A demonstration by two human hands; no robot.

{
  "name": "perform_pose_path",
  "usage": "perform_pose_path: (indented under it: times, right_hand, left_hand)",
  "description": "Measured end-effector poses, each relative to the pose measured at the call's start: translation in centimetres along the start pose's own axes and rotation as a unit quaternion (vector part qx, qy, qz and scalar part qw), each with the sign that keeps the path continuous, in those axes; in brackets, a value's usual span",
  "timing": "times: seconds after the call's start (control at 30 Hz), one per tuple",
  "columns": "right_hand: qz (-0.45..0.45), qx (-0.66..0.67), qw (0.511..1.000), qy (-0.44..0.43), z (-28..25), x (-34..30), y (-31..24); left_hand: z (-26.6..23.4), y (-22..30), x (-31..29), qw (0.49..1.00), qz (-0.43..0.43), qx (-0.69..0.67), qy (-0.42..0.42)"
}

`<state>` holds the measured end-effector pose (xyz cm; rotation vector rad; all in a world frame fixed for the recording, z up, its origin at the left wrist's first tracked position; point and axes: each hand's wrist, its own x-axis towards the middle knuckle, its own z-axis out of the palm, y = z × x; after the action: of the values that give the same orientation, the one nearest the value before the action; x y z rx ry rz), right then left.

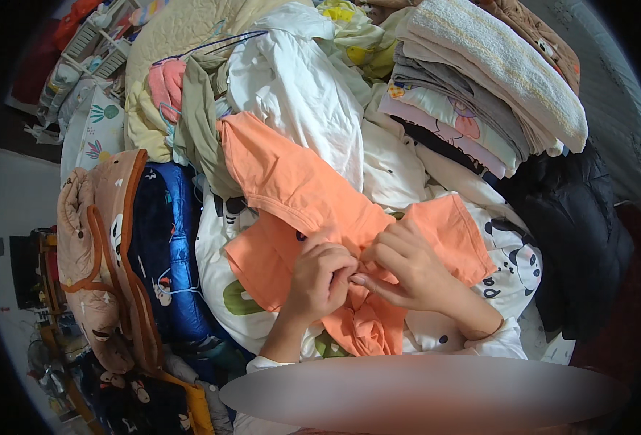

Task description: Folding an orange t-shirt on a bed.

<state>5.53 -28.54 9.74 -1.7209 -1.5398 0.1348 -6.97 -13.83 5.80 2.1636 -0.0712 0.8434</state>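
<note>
An orange garment [309, 177], perhaps a shirt, lies spread and crumpled in front of me, its exact cut hard to tell. My left hand [322, 277] is closed on the cloth near its middle, knuckles up. Right beside it my right hand [402, 267] pinches the same cloth between thumb and fingers. The two sets of fingertips nearly meet; what lies between them is hidden. A bunched end of the garment hangs toward me below the hands. Under it is white cloth with a panda print [525, 267].
Beyond lie a white garment [299, 80] and an olive-green cloth [203, 130]. Folded towels and clothes [494, 65] are stacked at the far right, above a black puffy jacket [578, 225]. On the left stand a brown fleece blanket [88, 239] and a blue padded item [183, 261].
</note>
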Motion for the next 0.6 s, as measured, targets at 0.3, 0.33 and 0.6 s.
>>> perform_pose_path:
  times: [0.3,0.33,0.6]
  right_hand:
    - [0.069,0.131,0.989,0.011,1.1,-1.2,0.5]
    - [0.069,0.131,0.989,0.011,1.1,-1.3,0.6]
    - [0.168,0.172,0.968,0.076,0.5,-2.0,0.7]
  left_hand:
    - [0.8,-0.7,-0.4,0.995,-0.005,-0.104,0.005]
    - [0.8,-0.8,-0.4,0.995,-0.005,-0.103,0.005]
    - [-3.0,-1.8,1.1,0.995,-0.023,0.084,0.048]
